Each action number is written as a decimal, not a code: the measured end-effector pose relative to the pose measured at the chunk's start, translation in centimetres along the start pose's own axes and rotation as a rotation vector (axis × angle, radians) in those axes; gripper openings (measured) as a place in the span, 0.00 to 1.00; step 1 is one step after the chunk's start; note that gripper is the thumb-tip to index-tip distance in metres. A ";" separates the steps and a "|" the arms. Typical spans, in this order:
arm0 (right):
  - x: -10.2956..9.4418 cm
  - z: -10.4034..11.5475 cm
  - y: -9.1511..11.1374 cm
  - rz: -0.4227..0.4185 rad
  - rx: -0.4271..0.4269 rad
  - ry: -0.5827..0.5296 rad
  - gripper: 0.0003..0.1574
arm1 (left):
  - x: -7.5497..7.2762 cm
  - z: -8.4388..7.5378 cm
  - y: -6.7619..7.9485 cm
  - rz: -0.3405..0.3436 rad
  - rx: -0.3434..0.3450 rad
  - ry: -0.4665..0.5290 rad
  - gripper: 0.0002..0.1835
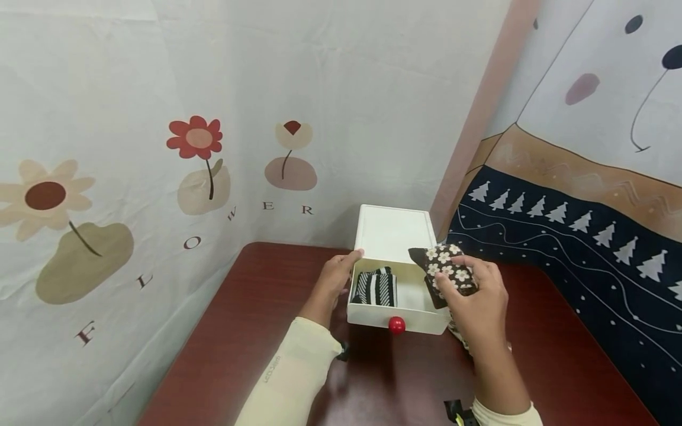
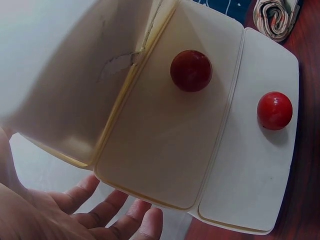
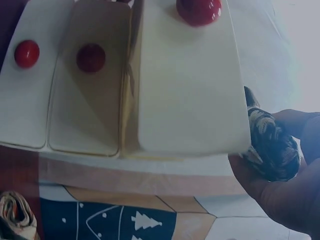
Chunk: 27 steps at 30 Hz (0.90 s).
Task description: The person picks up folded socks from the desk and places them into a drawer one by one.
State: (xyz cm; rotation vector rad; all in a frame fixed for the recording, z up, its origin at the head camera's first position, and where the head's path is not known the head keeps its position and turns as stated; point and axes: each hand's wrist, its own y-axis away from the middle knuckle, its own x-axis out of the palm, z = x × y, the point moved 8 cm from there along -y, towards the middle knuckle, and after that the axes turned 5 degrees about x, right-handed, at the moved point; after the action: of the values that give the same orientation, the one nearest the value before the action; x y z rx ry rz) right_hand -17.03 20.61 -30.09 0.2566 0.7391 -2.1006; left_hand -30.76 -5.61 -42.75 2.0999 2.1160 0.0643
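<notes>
My right hand [image 1: 482,296] pinches a folded pair of dark brown socks with white flowers [image 1: 447,266], holding it over the right side of a pulled-out white drawer [image 1: 418,290]. In the right wrist view the socks [image 3: 272,145] show beside the drawer's end, gripped between thumb and fingers. A folded black-and-white striped pair of socks [image 1: 375,287] lies in the drawer's left part. My left hand [image 1: 335,275] rests against the left side of the white drawer cabinet [image 1: 394,231]; its fingers [image 2: 112,205] are extended along that side in the left wrist view.
Below the open drawer are two closed drawers with red round knobs [image 2: 275,111]. A rolled patterned cloth bundle [image 3: 17,212] lies on the dark red table [image 1: 256,307], right of the cabinet. Printed fabric walls [image 1: 341,89] stand behind and to the right.
</notes>
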 end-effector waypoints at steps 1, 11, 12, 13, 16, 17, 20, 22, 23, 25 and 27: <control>0.3 0.0 0.0 0.012 0.009 0.009 0.23 | 0.0 0.0 0.0 0.001 0.001 0.000 0.40; 2.6 0.0 0.5 0.097 0.075 0.087 0.21 | 0.3 0.0 0.0 0.002 -0.001 -0.001 0.40; 2.8 0.0 0.6 0.104 0.082 0.090 0.22 | 0.3 0.0 0.0 0.002 0.000 -0.002 0.40; 3.0 0.0 0.7 0.111 0.089 0.094 0.22 | 0.3 0.0 0.0 0.002 0.000 -0.003 0.40; 3.5 -0.1 0.9 0.127 0.114 0.107 0.22 | 0.2 0.0 0.0 0.003 0.000 -0.004 0.40; 3.7 -0.1 1.0 0.134 0.123 0.115 0.22 | 0.2 0.1 0.0 0.004 -0.001 -0.005 0.40; 4.3 -0.2 1.4 0.154 0.141 0.159 0.23 | 0.2 0.1 0.0 0.010 -0.002 -0.006 0.41; 4.8 -0.3 1.6 0.167 0.145 0.191 0.23 | 0.2 0.1 0.0 0.013 -0.004 0.001 0.41; 5.0 -0.2 1.7 0.171 0.146 0.203 0.23 | 0.2 0.1 0.0 0.014 -0.004 0.006 0.41; 5.2 -0.2 1.8 0.170 0.142 0.227 0.23 | 0.1 0.0 0.0 0.015 -0.002 0.014 0.40; 5.4 -0.1 1.8 0.166 0.143 0.244 0.23 | 0.0 -0.1 0.1 0.013 0.003 0.016 0.40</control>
State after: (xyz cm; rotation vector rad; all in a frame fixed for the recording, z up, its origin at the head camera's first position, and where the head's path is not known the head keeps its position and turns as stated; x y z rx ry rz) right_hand -18.84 16.18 -33.29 0.6407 0.6833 -1.9855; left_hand -30.72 -5.55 -42.66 2.1224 2.1129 0.0797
